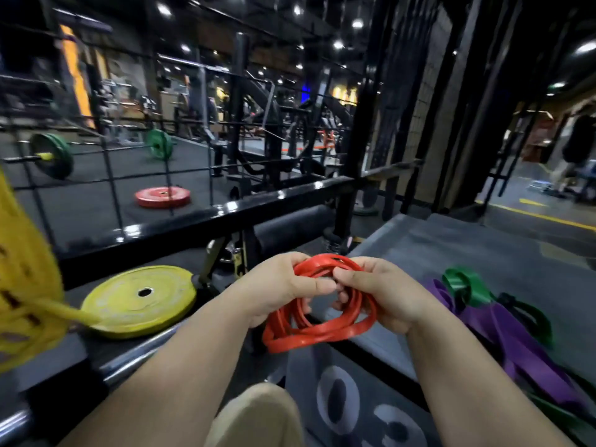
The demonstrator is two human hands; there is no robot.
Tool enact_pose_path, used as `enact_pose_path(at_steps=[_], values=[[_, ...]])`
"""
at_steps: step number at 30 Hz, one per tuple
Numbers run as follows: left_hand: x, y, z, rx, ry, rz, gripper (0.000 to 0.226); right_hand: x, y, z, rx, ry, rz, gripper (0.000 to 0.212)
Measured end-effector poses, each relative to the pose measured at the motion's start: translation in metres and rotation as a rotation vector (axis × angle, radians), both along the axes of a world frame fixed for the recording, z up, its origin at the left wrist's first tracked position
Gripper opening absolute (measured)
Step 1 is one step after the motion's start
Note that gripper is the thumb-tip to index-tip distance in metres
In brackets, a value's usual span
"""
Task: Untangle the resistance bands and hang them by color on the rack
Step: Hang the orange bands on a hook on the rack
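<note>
Left hand and right hand both grip one tangled red band bundle, fingers curled round its loops. To the right, purple bands and green bands lie heaped on the grey mat. Yellow plate lies on the left.

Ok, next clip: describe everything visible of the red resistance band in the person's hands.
The red band is a flat, rubbery-looking strip with a slight sheen, bunched into several overlapping, tangled loops. It is held in the air in front of the person, touching nothing but the hands. The left hand grips its upper left side and the right hand pinches the upper right, while the lower loops hang free. Whether it is one band or several cannot be told.
</note>
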State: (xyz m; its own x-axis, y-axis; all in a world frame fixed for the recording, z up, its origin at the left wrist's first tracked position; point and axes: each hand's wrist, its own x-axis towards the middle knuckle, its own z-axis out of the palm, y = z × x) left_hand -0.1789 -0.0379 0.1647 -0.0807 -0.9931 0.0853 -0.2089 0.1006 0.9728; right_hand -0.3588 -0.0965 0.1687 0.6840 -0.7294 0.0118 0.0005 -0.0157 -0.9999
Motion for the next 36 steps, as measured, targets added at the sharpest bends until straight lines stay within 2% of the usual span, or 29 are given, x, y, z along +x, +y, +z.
enact_pose_path(at_steps=[2,7,10,13,16,19,22,24,27,32,36], values=[[0.017,0.016,0.004,0.018,0.046,0.029,0.014,0.019,0.004,0.005,0.006,-0.037,0.044,0.025],[0.053,0.05,0.017,-0.096,0.137,0.209,0.031,0.068,0.02,0.028,-0.032,-0.072,0.238,0.04],[0.07,0.067,0.024,-0.178,0.173,0.381,0.048,0.098,0.034,0.047,-0.125,-0.037,0.229,0.034],[0.08,0.08,0.034,-0.242,0.227,0.51,0.036,0.121,0.044,0.063,-0.268,-0.02,0.189,0.019],[0.082,0.087,0.047,-0.305,0.215,0.635,0.039,0.134,0.053,0.077,-0.345,-0.047,0.151,0.009],[0.083,0.093,0.06,-0.34,0.205,0.754,0.047,0.147,0.057,0.089,-0.434,-0.058,0.161,0.019],[0.086,0.096,0.07,-0.388,0.214,0.84,0.04,0.163,0.062,0.102,-0.542,-0.039,0.14,0.035],[0.087,0.098,0.079,-0.417,0.203,0.886,0.031,0.173,0.063,0.109,-0.595,-0.035,0.111,0.038],[0.09,0.1,0.092,-0.465,0.18,0.937,0.027,0.186,0.063,0.121,-0.637,-0.06,0.064,0.025],[0.101,0.097,0.109,-0.506,0.125,0.975,0.037,0.201,0.068,0.144,-0.804,-0.05,0.008,0.014],[0.108,0.091,0.112,-0.538,0.062,1.081,0.026,0.215,0.067,0.153,-0.874,-0.026,-0.001,0.008]])
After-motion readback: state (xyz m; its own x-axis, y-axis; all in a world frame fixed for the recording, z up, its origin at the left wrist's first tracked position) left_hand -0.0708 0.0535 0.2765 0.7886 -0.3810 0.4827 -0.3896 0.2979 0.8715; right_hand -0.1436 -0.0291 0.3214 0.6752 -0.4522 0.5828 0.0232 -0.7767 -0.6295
